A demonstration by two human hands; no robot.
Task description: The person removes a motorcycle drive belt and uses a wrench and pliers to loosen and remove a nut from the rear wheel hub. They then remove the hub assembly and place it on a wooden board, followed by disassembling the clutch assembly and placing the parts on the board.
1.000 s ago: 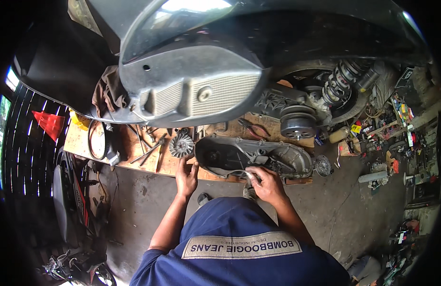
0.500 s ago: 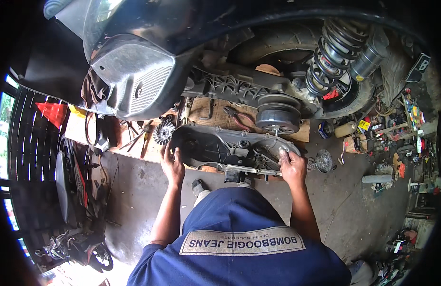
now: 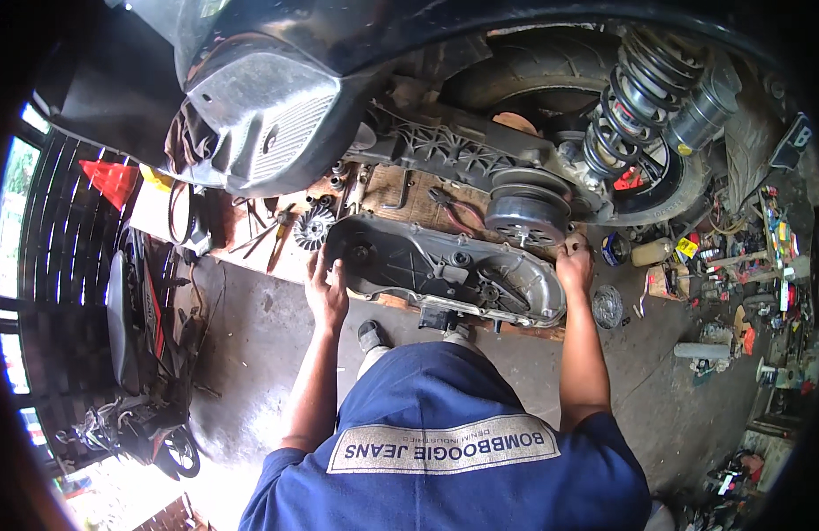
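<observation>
A long dark engine side cover (image 3: 400,270), its ribbed inner side up, lies across the front of a wooden board. My left hand (image 3: 326,292) grips its left end, fingers and thumb at the rim. Just beyond its right end is my right hand (image 3: 576,265), fingers loosely bent and apart, off the cover's rim; I see nothing held in it. Behind the cover, a round pulley (image 3: 526,217) with a central shaft sits on the scooter's exposed engine case (image 3: 436,146). A finned fan wheel (image 3: 315,227) rests beside the cover's left end.
On the board (image 3: 418,202) lie red-handled pliers (image 3: 455,211), a hex key (image 3: 404,190), a hammer (image 3: 281,226) and a black belt (image 3: 181,212). A rear wheel (image 3: 533,75) and coil spring shock (image 3: 644,97) stand behind. A round metal part (image 3: 607,306) is on the floor; tools clutter the right.
My right hand has let go of the cover's right end and moved outward to the right. My left hand stays at the left end. The whole view has shifted slightly.
</observation>
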